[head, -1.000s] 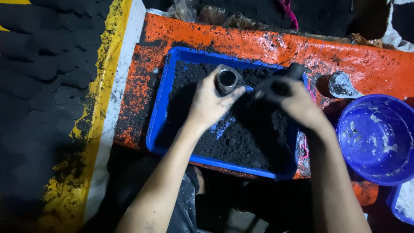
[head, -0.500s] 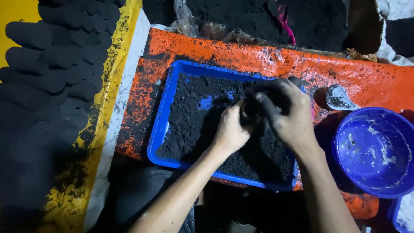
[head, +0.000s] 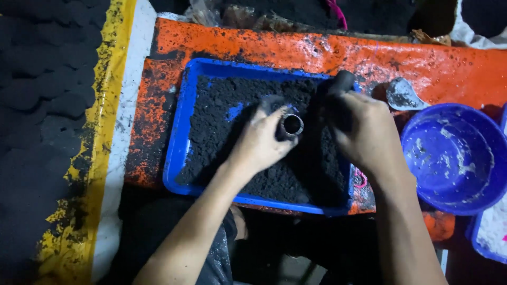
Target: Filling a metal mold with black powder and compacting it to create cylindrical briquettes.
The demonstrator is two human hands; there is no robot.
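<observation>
Left hand closed round short metal tube, open end up, bore dark, over middle of blue tray; right hand clenched on black rod-like tool near tray's right edge, tool apart from tube mouth. Tray holds thick layer of black powder, bare blue patches showing. Blue bowl stands off tray's right side on orange sheet. Whether tube packed full cannot tell

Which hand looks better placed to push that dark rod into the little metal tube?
Probably the right hand: it grips the dark rod just beside the metal tube, whose open mouth faces up in the left hand.
</observation>
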